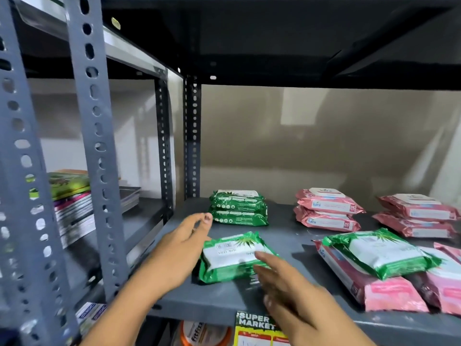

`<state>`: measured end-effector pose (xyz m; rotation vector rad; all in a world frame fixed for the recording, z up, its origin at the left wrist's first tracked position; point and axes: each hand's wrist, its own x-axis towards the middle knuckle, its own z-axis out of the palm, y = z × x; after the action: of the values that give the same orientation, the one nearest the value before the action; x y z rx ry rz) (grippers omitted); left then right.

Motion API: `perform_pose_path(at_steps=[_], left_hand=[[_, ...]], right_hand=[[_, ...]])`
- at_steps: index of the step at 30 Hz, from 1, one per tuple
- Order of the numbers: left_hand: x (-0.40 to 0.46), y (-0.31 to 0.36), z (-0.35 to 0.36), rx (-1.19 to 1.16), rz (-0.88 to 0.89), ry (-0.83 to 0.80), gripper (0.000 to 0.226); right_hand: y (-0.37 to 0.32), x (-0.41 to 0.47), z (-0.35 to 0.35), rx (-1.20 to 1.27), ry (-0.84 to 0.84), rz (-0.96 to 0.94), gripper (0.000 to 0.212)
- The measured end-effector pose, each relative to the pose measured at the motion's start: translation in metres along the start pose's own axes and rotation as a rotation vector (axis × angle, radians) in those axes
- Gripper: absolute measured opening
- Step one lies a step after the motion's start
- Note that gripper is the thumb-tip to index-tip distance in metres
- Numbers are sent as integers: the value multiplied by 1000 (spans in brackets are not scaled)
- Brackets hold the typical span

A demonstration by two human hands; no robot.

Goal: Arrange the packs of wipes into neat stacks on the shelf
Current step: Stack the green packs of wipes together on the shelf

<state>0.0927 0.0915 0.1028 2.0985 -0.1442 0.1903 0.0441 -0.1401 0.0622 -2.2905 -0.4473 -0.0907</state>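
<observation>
Right hand (287,293) and left hand (184,242), both open, flank two stacked green packs (234,258) on the shelf (219,295); behind them, two more green packs (238,208).

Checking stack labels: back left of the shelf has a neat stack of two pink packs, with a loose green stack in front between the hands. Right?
Not quite. The head view shows the back-left stack is two green packs, not pink; the pink stacks sit further right. The front green stack does lie between the left hand and right hand.

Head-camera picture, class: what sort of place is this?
Probably a shop or its stockroom: slotted metal shelf racking, packs of wipes in stacks, and a "Super Market" price tag on the shelf edge.
</observation>
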Motion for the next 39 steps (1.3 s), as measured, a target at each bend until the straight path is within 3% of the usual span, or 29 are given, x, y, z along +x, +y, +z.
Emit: perform_pose_path(at_steps=[3, 5, 9, 11, 15, 17, 21, 28, 31, 33, 39], left_hand=[[-16, 8, -1, -94, -14, 134, 74], [-30, 13, 5, -197, -23, 101, 73], [-50, 20, 19, -349, 28, 23, 65], [-50, 20, 17, -282, 94, 135, 50], [-34, 10, 8, 82, 145, 417, 15], [-26, 5, 11, 216, 128, 341, 14], [-16, 0, 21, 303, 140, 108, 35], [-9, -9, 18, 380, 150, 33, 39], [-8, -13, 22, 383, 238, 50, 42], [2, 8, 58, 367, 301, -39, 43], [1, -4, 30, 472, 411, 34, 41]], right_hand=[[-24, 19, -3, -55, -2, -42, 53], [-29, 33, -10, -127, -29, -34, 47], [-31, 55, -17, -452, -106, -58, 76], [-29, 64, -25, -483, -84, -74, 71], [-23, 72, -35, -412, -112, -72, 65], [-21, 70, -35, -376, -75, -69, 64], [-6, 61, -27, -404, -80, -103, 66], [-3, 51, -19, -581, -126, -83, 60], [-3, 43, -25, -655, -147, -79, 63], [9, 14, -56, -696, -108, 8, 65], [-22, 16, -71, -548, -178, -115, 70]])
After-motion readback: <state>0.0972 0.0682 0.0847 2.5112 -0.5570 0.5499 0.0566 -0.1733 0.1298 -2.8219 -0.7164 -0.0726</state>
